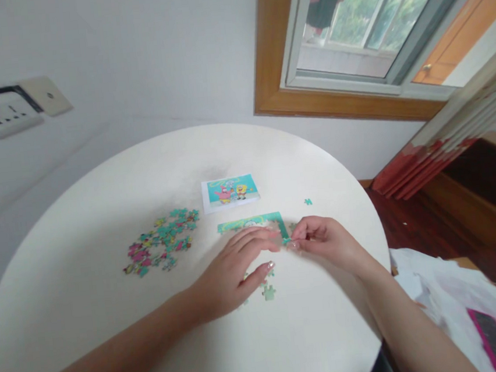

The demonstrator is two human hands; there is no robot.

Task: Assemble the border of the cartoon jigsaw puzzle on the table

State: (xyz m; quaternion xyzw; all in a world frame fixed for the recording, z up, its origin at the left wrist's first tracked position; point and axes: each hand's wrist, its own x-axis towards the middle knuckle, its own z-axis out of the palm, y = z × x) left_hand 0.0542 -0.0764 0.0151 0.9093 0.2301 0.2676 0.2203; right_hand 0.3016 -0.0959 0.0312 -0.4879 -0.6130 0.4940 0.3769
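Note:
A partly joined jigsaw puzzle (255, 219), teal with a top strip and a right side, lies on the round white table (113, 339). My left hand (233, 263) hovers over or rests by its lower edge, thumb apart from the fingers and nothing visible in it. It hides part of the puzzle. At the puzzle's right side, my right hand (323, 240) pinches a small teal puzzle piece (286, 241) at its fingertips. Loose pale green pieces (269, 293) lie below my left hand. Behind the puzzle lies a picture box (231, 192) with cartoon characters.
A spread pile of colourful puzzle pieces (161, 241) lies to the left. One teal piece (308, 202) sits alone at the right. A wall and a wooden window frame (331, 97) stand behind the table. White plastic bags (434, 302) are beside it on the right.

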